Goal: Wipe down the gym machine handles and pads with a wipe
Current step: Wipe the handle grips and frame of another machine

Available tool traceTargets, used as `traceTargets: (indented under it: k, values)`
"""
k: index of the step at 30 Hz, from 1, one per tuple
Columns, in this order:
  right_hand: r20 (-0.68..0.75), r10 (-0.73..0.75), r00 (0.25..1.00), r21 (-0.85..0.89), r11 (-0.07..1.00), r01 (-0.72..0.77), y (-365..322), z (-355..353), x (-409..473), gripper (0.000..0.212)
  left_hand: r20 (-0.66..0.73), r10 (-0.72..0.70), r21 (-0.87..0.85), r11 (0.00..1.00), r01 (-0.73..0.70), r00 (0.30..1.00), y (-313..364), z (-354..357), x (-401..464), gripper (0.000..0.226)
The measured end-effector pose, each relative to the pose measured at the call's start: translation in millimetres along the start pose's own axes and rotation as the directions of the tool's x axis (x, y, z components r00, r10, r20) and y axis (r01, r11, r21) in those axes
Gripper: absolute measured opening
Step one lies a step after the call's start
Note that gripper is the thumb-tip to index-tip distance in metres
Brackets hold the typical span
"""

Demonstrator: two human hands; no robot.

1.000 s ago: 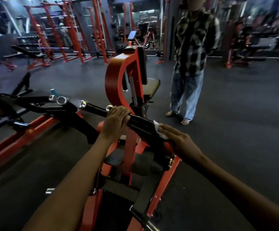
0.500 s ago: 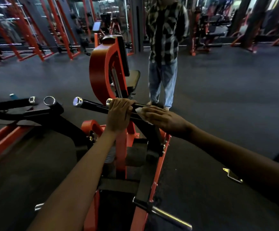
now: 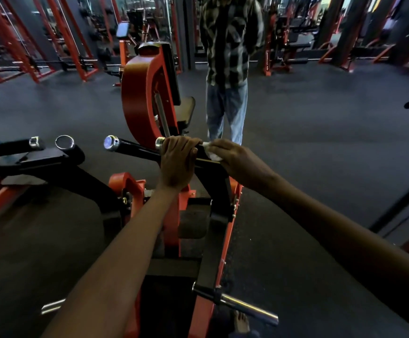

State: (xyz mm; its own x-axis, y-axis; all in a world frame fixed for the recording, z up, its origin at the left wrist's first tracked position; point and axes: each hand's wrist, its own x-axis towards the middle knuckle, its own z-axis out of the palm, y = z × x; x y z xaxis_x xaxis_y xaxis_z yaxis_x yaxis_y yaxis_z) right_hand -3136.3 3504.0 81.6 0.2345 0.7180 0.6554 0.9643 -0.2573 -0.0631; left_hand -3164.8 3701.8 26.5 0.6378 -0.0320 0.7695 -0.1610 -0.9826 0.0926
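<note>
Left hand (image 3: 177,162) wrapped over the top of a black handle (image 3: 135,150), fingers curled round the bar, steadying it. Chrome collar shows just outboard of this grip, touching the knuckle side

Right hand (image 3: 232,156) sits immediately inboard of the left grip, on the same stretch of black bar, fingers curled over a white wipe (image 3: 212,152) and pressing it onto the metal. Only a crumpled corner of the wipe shows between the 2 hands; the rest is hidden under the palm. The 2 hands are just about touching

Key relation: handle's long axis runs from the chrome end cap (image 3: 110,143), far side of the left grip, through both hands and on toward the machine's black upright beyond the right grip. The unwiped free length lies past the left hand, away from the wipe. Left hand is nearer that end; right hand carries the wipe, so the left grip blocks the wipe's path along the bar

Judgement: wiping in progress on 1 handle, early in the task. Next stroke toward the cap likely needs the left hand to lift or shift. A 2nd handle (image 3: 64,145) lies well outboard of the left grip, untouched. Seat pad (image 3: 186,108) beyond the hands, also untouched

A person in a checked shirt (image 3: 227,40) stands beyond the machine, apart from it
</note>
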Motion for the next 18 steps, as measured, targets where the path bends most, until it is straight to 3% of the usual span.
traceTargets:
  k: [2, 5, 10, 12, 14, 18]
  values:
    - [0.032, 0.052, 0.998, 0.070, 0.996, -0.054, -1, 3, 0, 0.033, -0.042, 0.020, -0.018, 1.000, -0.021, 0.999, -1, 2, 0, 0.035]
    - [-0.047, 0.174, 0.984, 0.115, 0.979, -0.168, 8, 4, -21, 0.033, -0.066, -0.007, -0.026, 1.000, 0.005, 0.998, 1, -1, 0, 0.035]
    - [-0.131, 0.464, 0.876, 0.127, 0.884, -0.450, 29, -5, -49, 0.019, -0.092, -0.103, -0.062, 0.993, 0.097, 0.990, 18, -4, 10, 0.031]
    - [-0.173, 0.514, 0.840, 0.130, 0.858, -0.498, 33, -7, -37, 0.017, -0.077, -0.065, -0.065, 0.996, 0.060, 0.995, 29, 1, 15, 0.033]
    - [-0.200, 0.523, 0.828, 0.170, 0.851, -0.497, 29, -8, -16, 0.019, -0.065, -0.030, -0.047, 0.999, 0.027, 0.997, 35, 6, 16, 0.035]
    - [-0.022, 0.413, 0.910, 0.235, 0.887, -0.397, 18, -1, -4, 0.025, -0.094, 0.051, -0.022, 0.998, -0.054, 0.994, 27, 11, 9, 0.036]
